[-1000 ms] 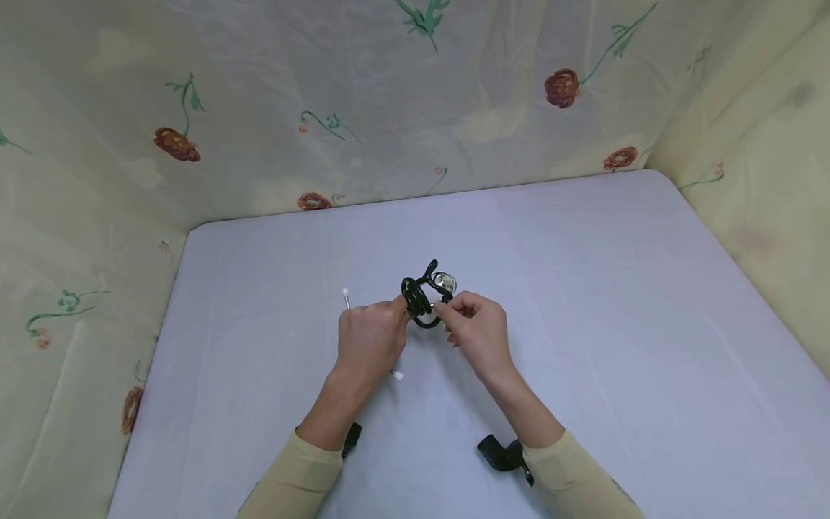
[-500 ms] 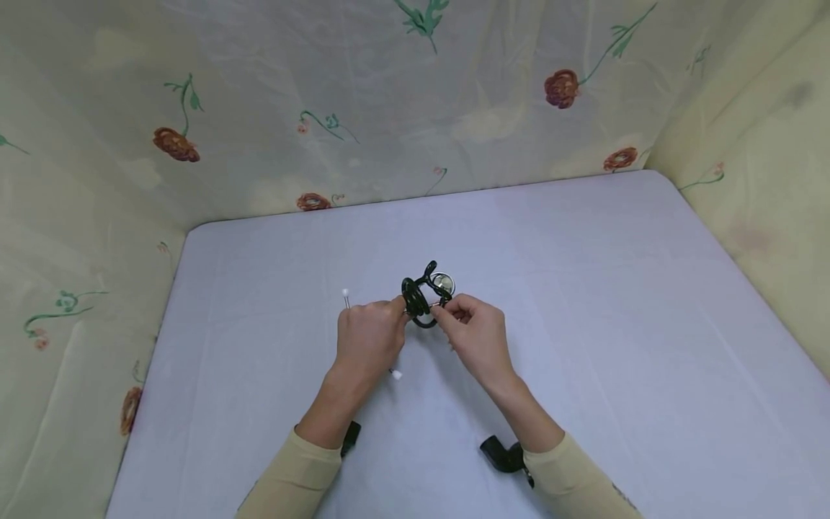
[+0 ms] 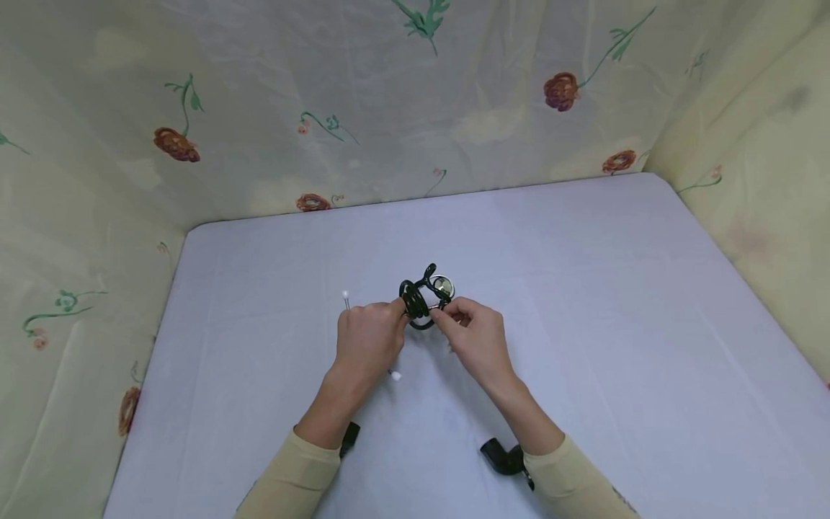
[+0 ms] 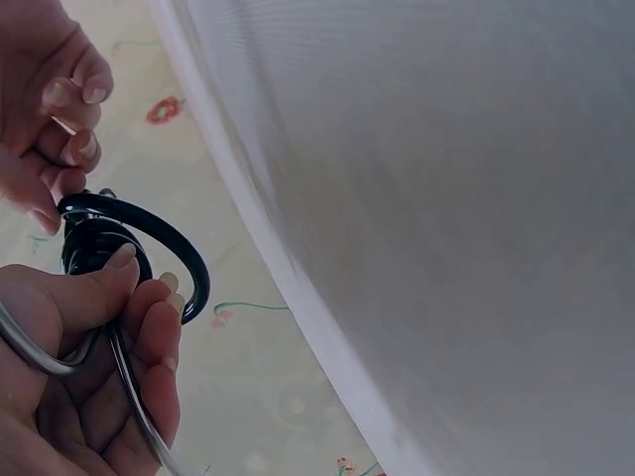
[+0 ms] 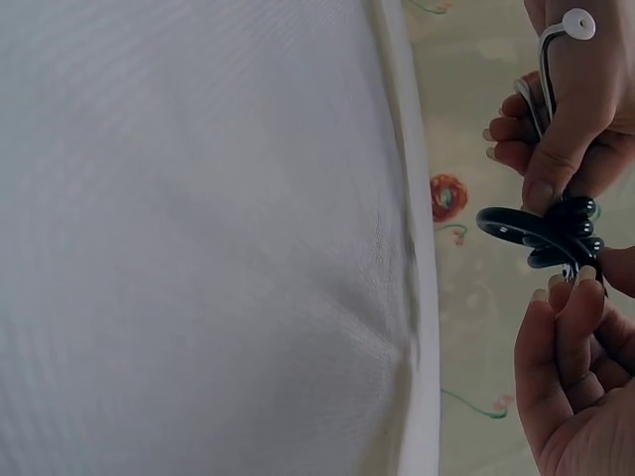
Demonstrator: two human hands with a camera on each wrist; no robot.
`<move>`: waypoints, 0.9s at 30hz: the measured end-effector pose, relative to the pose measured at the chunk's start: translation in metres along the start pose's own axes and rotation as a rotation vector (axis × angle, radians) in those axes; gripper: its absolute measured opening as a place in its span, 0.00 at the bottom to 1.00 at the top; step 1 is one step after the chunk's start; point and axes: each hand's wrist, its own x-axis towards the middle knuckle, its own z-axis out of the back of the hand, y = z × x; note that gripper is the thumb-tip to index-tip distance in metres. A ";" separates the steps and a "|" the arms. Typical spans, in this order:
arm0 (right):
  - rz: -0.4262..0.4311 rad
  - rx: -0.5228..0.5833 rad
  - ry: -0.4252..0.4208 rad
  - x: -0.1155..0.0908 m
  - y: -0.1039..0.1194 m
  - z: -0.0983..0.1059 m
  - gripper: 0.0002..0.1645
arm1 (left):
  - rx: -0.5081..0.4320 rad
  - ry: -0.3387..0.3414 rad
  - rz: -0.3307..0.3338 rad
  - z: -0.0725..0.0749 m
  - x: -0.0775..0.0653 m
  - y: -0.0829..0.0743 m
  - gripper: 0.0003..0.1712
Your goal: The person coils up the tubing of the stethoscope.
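Note:
A stethoscope (image 3: 415, 300) with black tubing wound into a tight coil is held in both hands over the table. My left hand (image 3: 368, 336) grips it where the metal ear tubes (image 4: 139, 397) meet the coil, its thumb pressing on the tubing. White ear tips (image 3: 346, 295) stick out on either side of that hand. On the coil's right, my right hand (image 3: 478, 334) pinches a thin, shiny part beside the tubing with thumb and fingertips. The round silver chest piece (image 3: 444, 286) shows just beyond the right fingertips. A loose loop of tubing (image 5: 504, 226) stands out from the coil.
A white cloth covers the table (image 3: 583, 303). Flower-patterned curtains (image 3: 415, 108) hang behind it and at both sides. Black curved pieces (image 3: 501, 457) show beside the sleeve cuffs, partly hidden by the forearms.
Both hands keep their hold in nearly the same place. The coil and chest piece have shifted only very slightly down and left in the head view.

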 end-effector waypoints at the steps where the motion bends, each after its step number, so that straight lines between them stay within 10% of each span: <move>1: -0.001 -0.001 -0.001 0.000 0.000 0.000 0.13 | -0.001 0.001 0.000 0.000 0.000 0.000 0.04; 27: 0.007 -0.030 0.022 0.005 -0.003 0.012 0.12 | -0.045 0.061 0.005 -0.004 0.003 0.006 0.03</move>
